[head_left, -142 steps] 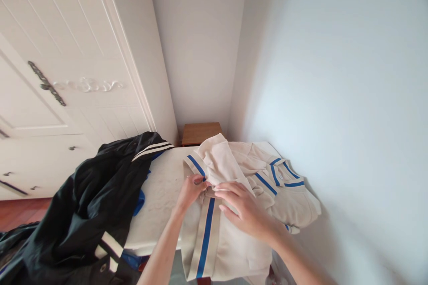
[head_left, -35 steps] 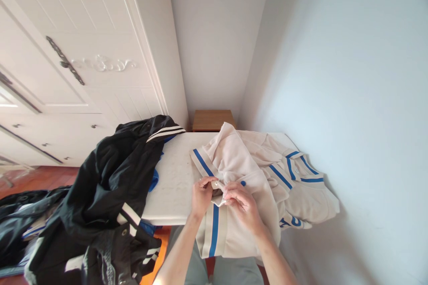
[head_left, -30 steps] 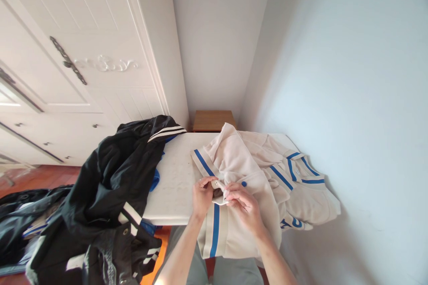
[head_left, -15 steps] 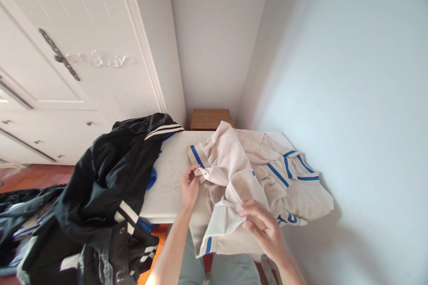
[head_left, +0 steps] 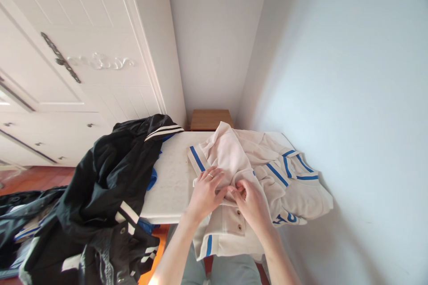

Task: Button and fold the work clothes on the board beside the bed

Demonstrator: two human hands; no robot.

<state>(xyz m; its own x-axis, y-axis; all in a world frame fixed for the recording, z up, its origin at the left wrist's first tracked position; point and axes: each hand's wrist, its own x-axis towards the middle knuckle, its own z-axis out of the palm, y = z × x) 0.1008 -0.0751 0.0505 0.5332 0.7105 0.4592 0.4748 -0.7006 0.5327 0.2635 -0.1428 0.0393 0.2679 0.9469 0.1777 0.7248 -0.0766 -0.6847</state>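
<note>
A cream jacket (head_left: 229, 148) with blue-striped ribbed trim lies rumpled on the white table, its near part hanging over the front edge. My left hand (head_left: 207, 190) bears a ring and has its bent fingers and thumb closed on the jacket's front. Close beside it, my right hand (head_left: 250, 202) pinches the cloth, thumb against fingers. The two thumbs nearly meet. Metal snap buttons show on the turned-back front strip (head_left: 234, 223) below my right hand. What lies under the fingers is hidden.
To the left, a black jacket (head_left: 110, 164) with white stripes drapes over the white table (head_left: 167, 189), with something blue beneath it. More clothes (head_left: 25, 222) lie at lower left. A white wardrobe (head_left: 100, 31), a wall (head_left: 361, 75) and a wooden stand (head_left: 211, 118) surround the table.
My left hand has moved right and my right hand slightly left and up, so they now meet at the jacket's front. The flap my right hand held now lies lower, its snaps showing.
</note>
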